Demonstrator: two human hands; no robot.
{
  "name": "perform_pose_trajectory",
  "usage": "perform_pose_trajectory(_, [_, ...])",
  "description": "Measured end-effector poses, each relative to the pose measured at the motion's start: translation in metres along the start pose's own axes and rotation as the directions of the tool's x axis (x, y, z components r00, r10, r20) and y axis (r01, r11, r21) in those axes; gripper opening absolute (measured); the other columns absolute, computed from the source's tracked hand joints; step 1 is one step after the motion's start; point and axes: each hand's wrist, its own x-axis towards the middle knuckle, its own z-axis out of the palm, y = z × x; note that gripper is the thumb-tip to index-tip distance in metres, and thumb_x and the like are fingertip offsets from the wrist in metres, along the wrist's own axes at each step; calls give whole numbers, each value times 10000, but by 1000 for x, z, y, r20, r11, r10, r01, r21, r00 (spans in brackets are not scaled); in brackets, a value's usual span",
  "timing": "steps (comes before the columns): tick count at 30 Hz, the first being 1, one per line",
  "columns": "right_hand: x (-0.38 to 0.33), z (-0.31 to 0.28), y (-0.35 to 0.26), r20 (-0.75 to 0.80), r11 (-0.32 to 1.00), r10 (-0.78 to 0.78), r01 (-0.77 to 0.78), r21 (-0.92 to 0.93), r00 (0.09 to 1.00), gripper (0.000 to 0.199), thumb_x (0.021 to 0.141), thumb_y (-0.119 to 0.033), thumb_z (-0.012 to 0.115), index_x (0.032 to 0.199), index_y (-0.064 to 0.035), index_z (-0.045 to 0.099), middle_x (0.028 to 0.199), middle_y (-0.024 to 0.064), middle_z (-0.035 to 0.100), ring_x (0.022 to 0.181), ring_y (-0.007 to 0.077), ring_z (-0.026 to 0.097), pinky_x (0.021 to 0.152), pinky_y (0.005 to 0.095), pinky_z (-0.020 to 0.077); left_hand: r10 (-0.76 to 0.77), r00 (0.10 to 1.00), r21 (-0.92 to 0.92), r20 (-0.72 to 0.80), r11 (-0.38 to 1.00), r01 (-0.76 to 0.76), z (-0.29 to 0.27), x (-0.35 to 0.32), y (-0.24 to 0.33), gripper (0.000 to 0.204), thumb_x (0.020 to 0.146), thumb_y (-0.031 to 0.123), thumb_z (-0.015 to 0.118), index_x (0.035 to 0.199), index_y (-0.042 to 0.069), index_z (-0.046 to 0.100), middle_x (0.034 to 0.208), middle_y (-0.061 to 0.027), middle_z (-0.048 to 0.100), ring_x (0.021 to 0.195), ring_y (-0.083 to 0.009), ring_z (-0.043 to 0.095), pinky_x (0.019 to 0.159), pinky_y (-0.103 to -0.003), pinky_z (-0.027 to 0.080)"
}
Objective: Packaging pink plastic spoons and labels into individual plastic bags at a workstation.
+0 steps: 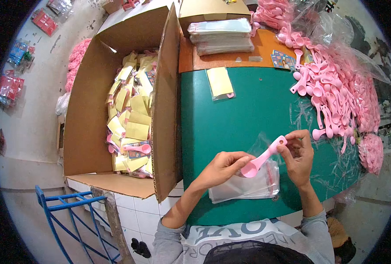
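A pink plastic spoon [265,157] with a round bowl and a hole in its handle is held slantwise between my hands. My left hand [224,168] is closed with its fingers at the bowl end. My right hand [299,155] pinches the handle end between thumb and fingers. Right beneath lies a stack of clear plastic bags [244,188] on the green table top [213,132]. A bit of clear film stands up behind the spoon; whether a hand also grips it I cannot tell. Farther off lies a packed bag [220,82] with a yellow card.
At the left stands a tall open cardboard box [167,114] with many packed bags inside. A heap of pink spoons [325,88] covers the table's right side. Bundled clear bags [222,37] lie at the back. A blue metal trolley frame [70,205] stands lower left.
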Motion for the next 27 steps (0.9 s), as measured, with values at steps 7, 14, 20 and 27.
perform_pose_trajectory(7, [45, 1, -23, 348, 739, -630, 673, -6, 695, 629, 820, -637, 352, 971, -79, 598, 1229, 159, 436, 1074, 248, 455, 815, 374, 437, 157, 968, -22, -196, 986, -165, -1, 10, 26, 295, 932, 219, 449, 1004, -22, 602, 814, -57, 617, 689, -84, 538, 607, -204, 439])
perform_pose_trajectory(14, [279, -145, 50, -124, 520, -634, 302, -799, 763, 405, 724, -338, 665, 893, 25, 604, 817, 174, 607, 775, 292, 586, 707, 372, 449, 216, 932, -210, -290, 936, -282, -5, 6, 30, 278, 931, 193, 447, 1019, -35, 580, 918, -144, 634, 871, -189, 619, 747, -277, 501])
perform_pose_trajectory(20, [325, -163, 82, -242, 667, -382, 85, -740, 892, 395, 581, -262, 738, 826, 10, 591, 814, 207, 586, 876, 336, 556, 771, 415, 417, 184, 934, -180, -306, 952, -247, -16, -5, 28, 275, 932, 194, 443, 1019, -31, 574, 929, -135, 631, 889, -186, 611, 768, -275, 495])
perform_pose_trajectory(27, [295, -145, 54, -256, 486, -567, 67, -872, 783, 193, 701, -109, 645, 867, -26, 591, 857, 181, 601, 990, 381, 497, 783, 455, 415, 180, 939, -162, -293, 959, -234, -19, -4, 25, 278, 932, 200, 445, 1024, -30, 572, 931, -132, 633, 857, -167, 611, 746, -261, 495])
